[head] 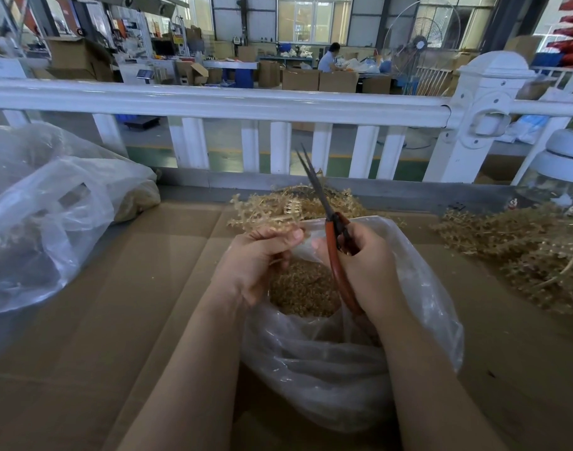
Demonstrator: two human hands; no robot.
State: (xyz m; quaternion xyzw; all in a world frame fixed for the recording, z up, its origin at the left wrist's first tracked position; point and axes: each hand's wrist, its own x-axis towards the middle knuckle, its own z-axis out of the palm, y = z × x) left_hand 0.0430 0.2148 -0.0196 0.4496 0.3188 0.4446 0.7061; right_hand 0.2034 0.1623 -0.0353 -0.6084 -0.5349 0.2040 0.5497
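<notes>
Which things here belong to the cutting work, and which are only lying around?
In use:
- left hand holding a gold sprig
- right hand gripping red-handled scissors
- clear bag with gold bits

Lying about:
- sprig pile
- second plastic bag
- white fence
</notes>
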